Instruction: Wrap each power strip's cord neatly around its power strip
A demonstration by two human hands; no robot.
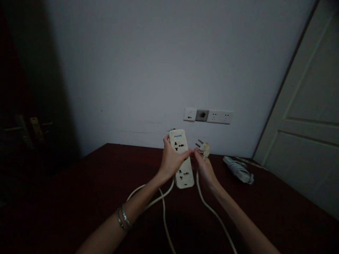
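A white Philips power strip [187, 179] is held up, slightly tilted, with its sockets facing me. My left hand [171, 157] wraps round its left side, the thumb lying across the front. In my right hand [203, 165] is the strip's plug [204, 149], gripped near its base with the metal pins pointing up and left. The two thumb tips almost meet at the strip's right edge. A pale cord [212, 209] hangs down from under my right hand, and more of the cord [163, 208] loops beneath my left forearm.
A row of wall sockets [219, 116] sits on the wall behind the dark red table [106, 176]. A wrapped pale bundle [239, 170] lies on the table at the right. A white panelled door [307, 134] stands at the right, and a dark door with a handle [37, 128] at the left.
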